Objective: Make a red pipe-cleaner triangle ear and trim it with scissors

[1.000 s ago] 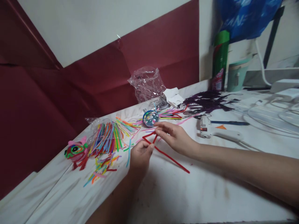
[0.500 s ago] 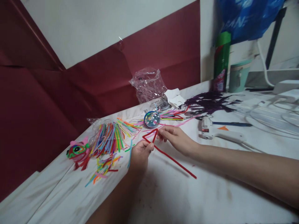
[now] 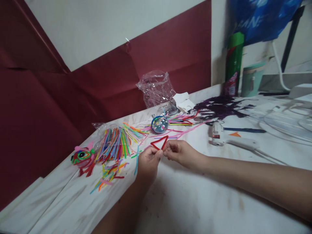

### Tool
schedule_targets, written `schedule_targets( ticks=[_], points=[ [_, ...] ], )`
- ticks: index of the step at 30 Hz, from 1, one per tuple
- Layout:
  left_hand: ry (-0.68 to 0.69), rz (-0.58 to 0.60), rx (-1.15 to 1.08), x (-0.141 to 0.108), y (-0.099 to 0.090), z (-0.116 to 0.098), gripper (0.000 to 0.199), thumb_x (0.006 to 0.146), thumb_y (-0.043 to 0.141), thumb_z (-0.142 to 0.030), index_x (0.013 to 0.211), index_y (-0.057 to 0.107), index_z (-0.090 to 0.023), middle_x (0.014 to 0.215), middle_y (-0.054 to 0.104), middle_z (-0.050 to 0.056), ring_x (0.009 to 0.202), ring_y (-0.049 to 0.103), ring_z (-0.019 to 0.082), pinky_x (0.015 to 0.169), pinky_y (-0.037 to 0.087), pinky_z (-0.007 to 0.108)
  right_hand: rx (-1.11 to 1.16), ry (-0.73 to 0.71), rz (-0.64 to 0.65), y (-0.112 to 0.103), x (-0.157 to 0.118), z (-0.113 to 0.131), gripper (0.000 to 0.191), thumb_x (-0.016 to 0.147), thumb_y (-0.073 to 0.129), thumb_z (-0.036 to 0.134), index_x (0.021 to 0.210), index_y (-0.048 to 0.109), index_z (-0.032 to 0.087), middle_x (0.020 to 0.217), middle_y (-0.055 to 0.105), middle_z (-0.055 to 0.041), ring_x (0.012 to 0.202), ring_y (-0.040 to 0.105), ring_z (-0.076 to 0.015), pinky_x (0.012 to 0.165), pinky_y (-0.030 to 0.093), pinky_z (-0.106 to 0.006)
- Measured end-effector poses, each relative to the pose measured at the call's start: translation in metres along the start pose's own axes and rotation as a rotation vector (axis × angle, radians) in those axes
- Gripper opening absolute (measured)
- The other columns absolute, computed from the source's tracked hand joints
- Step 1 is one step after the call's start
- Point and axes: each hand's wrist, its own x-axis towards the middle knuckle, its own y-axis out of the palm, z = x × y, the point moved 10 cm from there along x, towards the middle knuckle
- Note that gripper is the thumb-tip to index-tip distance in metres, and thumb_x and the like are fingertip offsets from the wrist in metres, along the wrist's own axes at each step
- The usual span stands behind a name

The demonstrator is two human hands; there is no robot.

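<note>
From my end, the red pipe cleaner (image 3: 165, 143) looks fuzzy and matt, the tabletop (image 3: 195, 201) smooth and marbled, the clear plastic bag (image 3: 157, 87) glossy and crinkled, the glue gun (image 3: 217, 134) smooth plastic.

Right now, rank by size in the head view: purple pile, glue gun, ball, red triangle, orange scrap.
1. Purple pile
2. Glue gun
3. Ball and red triangle: too alike to rank
4. Orange scrap

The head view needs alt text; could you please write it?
A left hand pinches a red pipe cleaner bent into a triangle, right hand beside it, over a white table. Nearby lie colourful pipe cleaners, a toy and a glue gun.
</note>
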Motion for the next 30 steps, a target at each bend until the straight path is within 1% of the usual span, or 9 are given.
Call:
schedule_targets(
  ticks=[3,6,11,16,20,23,27,30],
  points=[
    [-0.009,-0.004,0.011,-0.001,0.001,-0.002,0.017,0.064,0.064,-0.028,0.058,0.057,-0.014,0.05,0.053,-0.003,0.048,0.043,0.008,0.049,0.034,0.02,-0.073,-0.017,-0.032,-0.005,0.0,0.002,0.007,0.071,0.052,0.021,0.066,0.052,0.015,0.057,0.044,0.004,0.053,0.038,-0.0085,0.05,0.029,-0.021],
    [-0.042,0.002,-0.017,-0.002,0.003,-0.001,0.014,0.062,0.064,-0.026,0.062,0.059,-0.013,0.054,0.057,-0.002,0.05,0.047,0.01,0.05,0.036,0.021,-0.089,-0.008,-0.032,-0.007,0.002,0.001,0.008,0.071,0.053,0.021,0.07,0.056,0.014,0.058,0.047,0.003,0.054,0.039,-0.0088,0.051,0.03,-0.021],
    [-0.095,0.04,-0.049,-0.001,0.006,0.002,0.015,0.061,0.064,-0.025,0.058,0.055,-0.013,0.048,0.052,-0.004,0.046,0.041,0.008,0.047,0.032,0.02,-0.005,0.043,-0.01,-0.004,0.001,0.003,0.011,0.073,0.052,0.023,0.066,0.054,0.015,0.057,0.047,0.0033,0.051,0.039,-0.0078,0.048,0.03,-0.02],
    [-0.086,0.11,-0.052,-0.001,0.012,0.001,0.013,0.063,0.062,-0.024,0.06,0.056,-0.013,0.049,0.05,-0.004,0.048,0.041,0.008,0.048,0.032,0.021,0.051,0.084,-0.004,-0.003,-0.001,0.005,0.017,0.075,0.052,0.026,0.061,0.05,0.016,0.052,0.044,0.0054,0.044,0.033,-0.0054,0.043,0.026,-0.019],
    [-0.1,0.156,-0.058,-0.001,0.015,0.005,0.011,0.064,0.062,-0.023,0.064,0.058,-0.013,0.051,0.049,-0.004,0.05,0.044,0.009,0.051,0.033,0.021,0.141,0.072,0.0,-0.002,-0.002,0.006,0.015,0.072,0.055,0.026,0.063,0.051,0.015,0.055,0.048,0.0043,0.05,0.04,-0.0069,0.048,0.031,-0.02],
    [-0.093,0.128,-0.047,0.0,0.012,0.004,0.013,0.064,0.062,-0.024,0.059,0.055,-0.013,0.049,0.046,-0.005,0.049,0.04,0.008,0.05,0.031,0.021,0.204,0.088,-0.011,-0.001,-0.003,0.005,0.015,0.07,0.057,0.027,0.062,0.052,0.015,0.057,0.049,0.0046,0.052,0.041,-0.0072,0.051,0.032,-0.02],
    [-0.049,0.092,-0.013,-0.001,0.01,-0.002,0.02,0.064,0.062,-0.027,0.053,0.052,-0.014,0.047,0.042,-0.006,0.048,0.035,0.007,0.049,0.028,0.02,0.241,0.101,-0.076,-0.006,-0.002,0.004,0.016,0.068,0.059,0.027,0.06,0.052,0.015,0.054,0.047,0.0056,0.05,0.039,-0.0069,0.051,0.031,-0.021],
    [-0.068,0.086,-0.011,-0.001,0.011,-0.001,0.02,0.064,0.062,-0.028,0.054,0.051,-0.014,0.047,0.042,-0.006,0.047,0.034,0.007,0.048,0.028,0.02,0.244,0.094,-0.091,-0.007,-0.002,0.003,0.015,0.068,0.059,0.027,0.061,0.052,0.015,0.055,0.049,0.005,0.051,0.041,-0.0072,0.052,0.032,-0.021]
  ],
)
